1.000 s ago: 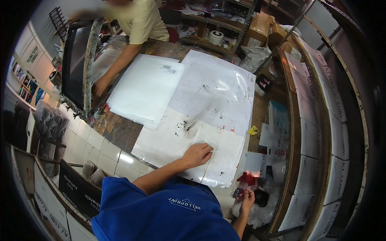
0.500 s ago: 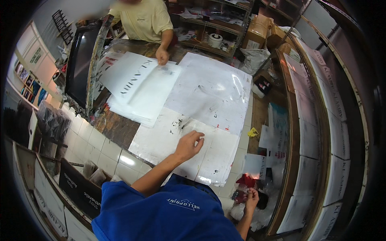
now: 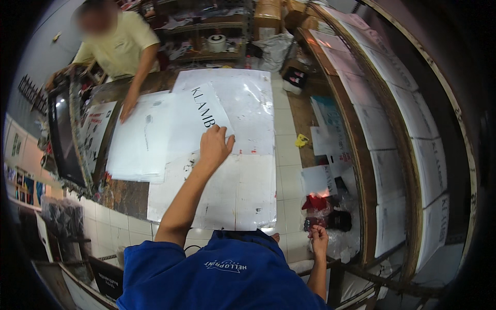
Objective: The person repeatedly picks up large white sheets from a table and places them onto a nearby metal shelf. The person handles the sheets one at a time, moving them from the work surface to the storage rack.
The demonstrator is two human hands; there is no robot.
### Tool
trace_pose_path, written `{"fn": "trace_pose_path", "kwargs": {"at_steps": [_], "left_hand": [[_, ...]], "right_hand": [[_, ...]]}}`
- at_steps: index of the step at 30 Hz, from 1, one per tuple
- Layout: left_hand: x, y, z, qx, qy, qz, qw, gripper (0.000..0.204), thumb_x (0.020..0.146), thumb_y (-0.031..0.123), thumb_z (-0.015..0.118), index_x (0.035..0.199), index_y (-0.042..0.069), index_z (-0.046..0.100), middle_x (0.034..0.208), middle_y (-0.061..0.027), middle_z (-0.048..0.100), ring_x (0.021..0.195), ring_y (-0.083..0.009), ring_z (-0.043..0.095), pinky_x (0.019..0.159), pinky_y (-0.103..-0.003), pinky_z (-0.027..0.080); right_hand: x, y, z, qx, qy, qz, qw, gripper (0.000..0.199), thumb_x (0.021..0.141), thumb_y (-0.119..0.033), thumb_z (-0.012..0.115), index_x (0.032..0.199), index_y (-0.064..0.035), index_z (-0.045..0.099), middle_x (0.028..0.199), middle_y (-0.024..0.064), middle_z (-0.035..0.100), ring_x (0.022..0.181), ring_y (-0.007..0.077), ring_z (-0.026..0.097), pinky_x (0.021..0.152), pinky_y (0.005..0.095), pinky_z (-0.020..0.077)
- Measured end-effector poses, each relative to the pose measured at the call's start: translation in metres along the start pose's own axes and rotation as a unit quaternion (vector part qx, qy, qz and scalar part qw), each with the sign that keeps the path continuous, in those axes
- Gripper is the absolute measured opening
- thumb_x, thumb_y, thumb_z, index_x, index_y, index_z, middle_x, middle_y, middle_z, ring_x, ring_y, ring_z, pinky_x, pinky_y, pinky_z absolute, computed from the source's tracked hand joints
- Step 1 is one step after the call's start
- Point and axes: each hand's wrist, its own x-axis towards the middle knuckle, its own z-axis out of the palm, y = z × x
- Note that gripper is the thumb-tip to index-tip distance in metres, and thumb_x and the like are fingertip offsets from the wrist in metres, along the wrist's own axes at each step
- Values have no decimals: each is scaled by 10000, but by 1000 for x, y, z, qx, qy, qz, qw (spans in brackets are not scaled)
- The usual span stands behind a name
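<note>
A white translucent sheet, perhaps a plastic bag, with black lettering [image 3: 192, 116] lies tilted across the table, its left part overlapping a stack of similar sheets [image 3: 135, 150]. My left hand [image 3: 216, 147] is on its lower right part with the fingers curled, seemingly gripping the edge. Beneath it spreads a smudged white board [image 3: 248, 103] covering the tabletop. Low on the right, my right hand [image 3: 319, 238] has thumb and fingers pinched together beside a dark and red item [image 3: 316, 221]; what they hold is too small to make out. A co-worker's hand [image 3: 128, 106] rests on the stack.
Across the table stands a person in a yellow shirt [image 3: 121, 44], beside a framed screen [image 3: 70, 137] at the left. Racks of printed sheets [image 3: 390, 181] line the right. A yellow scrap [image 3: 301, 140] lies on a side ledge. Shelves [image 3: 227, 23] with cartons stand behind.
My left hand has reached farther forward and now meets a lettered sheet, which has come off the stack toward the board. The co-worker's hand has moved back over the stack. My view has turned right.
</note>
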Motion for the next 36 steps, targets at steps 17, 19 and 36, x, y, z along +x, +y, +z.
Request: {"fn": "trace_pose_path", "kwargs": {"at_steps": [17,19,36], "left_hand": [[154,-170,223,219,-284,125,925,333,725,253,667,904,-26,628,913,-208,647,907,-362,615,828,-415,490],[171,-182,236,183,-303,124,927,334,688,199,648,891,-66,623,919,-231,654,905,-368,625,820,-432,497],[191,-80,171,280,-325,130,894,215,888,185,541,943,-4,627,812,-176,648,672,-298,589,602,-412,480]], "right_hand": [[-82,32,-12,-4,135,63,989,172,943,-120,529,1059,-14,599,875,41,598,761,120,588,685,270,516],[-82,26,-8,-51,155,33,986,177,913,-104,547,1058,-18,603,956,62,637,786,126,600,707,294,520],[-73,13,-7,-75,189,22,979,216,881,-157,543,1037,-22,606,981,147,656,928,267,627,808,366,495]]}}
